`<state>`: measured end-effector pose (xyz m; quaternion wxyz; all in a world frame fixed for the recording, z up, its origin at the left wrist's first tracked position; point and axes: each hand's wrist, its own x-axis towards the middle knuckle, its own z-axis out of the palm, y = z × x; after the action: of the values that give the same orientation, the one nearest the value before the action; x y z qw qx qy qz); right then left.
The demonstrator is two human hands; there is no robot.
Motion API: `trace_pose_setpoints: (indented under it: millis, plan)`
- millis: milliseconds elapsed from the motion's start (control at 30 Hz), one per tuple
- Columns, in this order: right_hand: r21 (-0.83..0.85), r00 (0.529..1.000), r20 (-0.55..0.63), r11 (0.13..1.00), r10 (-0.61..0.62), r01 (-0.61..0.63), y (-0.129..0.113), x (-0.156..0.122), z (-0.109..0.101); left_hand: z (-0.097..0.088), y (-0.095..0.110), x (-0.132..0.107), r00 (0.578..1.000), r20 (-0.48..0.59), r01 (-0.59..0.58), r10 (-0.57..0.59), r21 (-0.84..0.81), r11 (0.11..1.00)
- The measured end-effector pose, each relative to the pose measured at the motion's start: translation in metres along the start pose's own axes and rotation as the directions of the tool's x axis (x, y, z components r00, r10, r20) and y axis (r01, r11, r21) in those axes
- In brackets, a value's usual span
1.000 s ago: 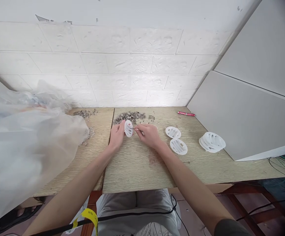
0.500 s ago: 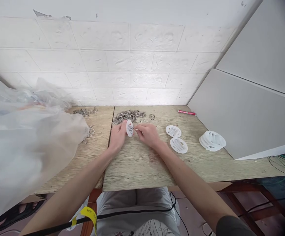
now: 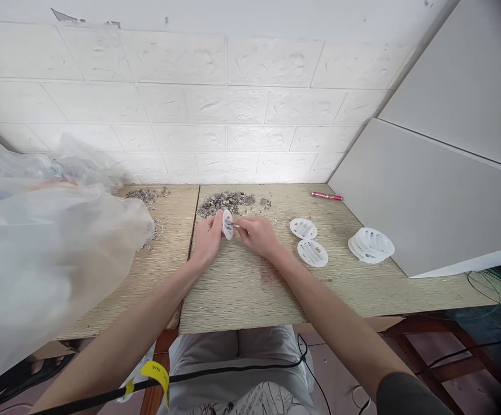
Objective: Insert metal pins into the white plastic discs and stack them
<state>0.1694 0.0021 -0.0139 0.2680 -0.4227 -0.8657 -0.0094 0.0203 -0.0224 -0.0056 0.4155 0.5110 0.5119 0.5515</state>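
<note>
My left hand grips a white oval plastic plate with slots by its edge, holding it tilted up above the table. From the right, my right hand pinches at the plate's face; a small metal piece seems to be between the fingertips, too small to make out fully. Just behind the hands lies a heap of small metal clips. Right of my right hand, two more white slotted plates lie flat, a rear plate and a front plate.
A stack of white plates stands at the right, by a grey panel. A red pen lies near the wall. At left, a big translucent plastic bag covers part of the table beside more metal pieces.
Both hands stay at nearly the same place, with the right fingertips still at the plate. The whole view has shifted slightly.
</note>
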Motion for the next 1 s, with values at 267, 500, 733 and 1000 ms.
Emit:
trace_pose_setpoints:
  millis: [267, 500, 733, 1000]
  plan:
    - [0.086, 0.998, -0.004, 0.994, 0.061, -0.061, -0.002, 0.005, -0.008, -0.004, 0.005, 0.007, 0.998, 0.068, 0.011, -0.003, -0.108, 0.994]
    - [0.101, 0.958, 0.021, 0.952, 0.287, -0.288, 0.010, 0.006, -0.010, -0.007, -0.002, 0.017, 1.000, -0.007, 0.019, -0.020, -0.151, 0.988]
    - [0.012, 0.966, 0.120, 0.973, 0.227, -0.230, 0.013, 0.004, -0.006, -0.009, -0.003, 0.022, 0.997, 0.069, 0.061, -0.044, -0.269, 0.961]
    - [0.141, 0.961, 0.067, 0.951, 0.268, -0.275, 0.011, 0.005, -0.012, -0.011, 0.006, 0.020, 0.964, 0.256, 0.157, -0.074, -0.324, 0.933]
